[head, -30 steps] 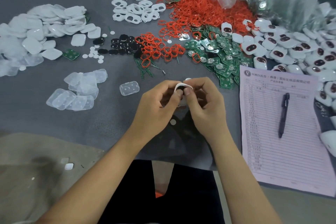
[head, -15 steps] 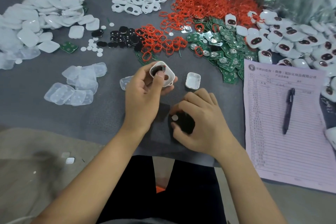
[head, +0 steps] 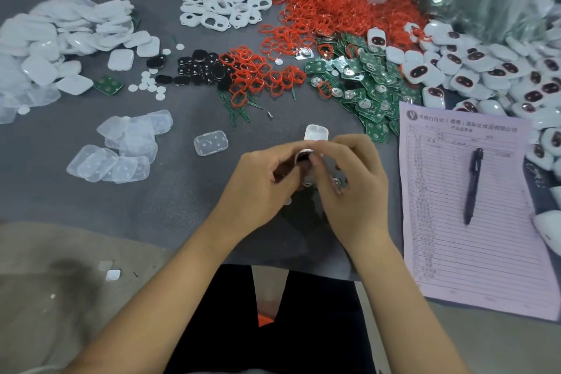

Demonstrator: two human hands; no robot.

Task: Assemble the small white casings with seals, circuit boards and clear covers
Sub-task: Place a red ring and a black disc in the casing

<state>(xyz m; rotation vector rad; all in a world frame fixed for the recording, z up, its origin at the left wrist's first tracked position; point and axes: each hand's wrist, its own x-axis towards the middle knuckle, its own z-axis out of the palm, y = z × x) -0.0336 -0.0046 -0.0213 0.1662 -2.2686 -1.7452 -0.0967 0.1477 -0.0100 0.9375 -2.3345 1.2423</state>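
Two hands meet over the near middle of the grey table. The left hand and right hand both have their fingers curled around one small white casing, pinched between the fingertips just above the tabletop; a dark part shows in its face, though the fingers hide most of it. Just beyond the fingers a second white shell lies on the table, open side up.

To the left of it sits a single clear cover, and further left a loose heap of clear covers. Red seals lie spread across the middle of the table, with a much bigger red mound behind them. Black pieces cluster just beside the seals on the left. Green boards are heaped to the right of the seals, running up against a pile of finished white units along the right edge. Flat white frames with cut-outs lie at the back. A pink printed sheet lies at the right, with a pen resting on it.
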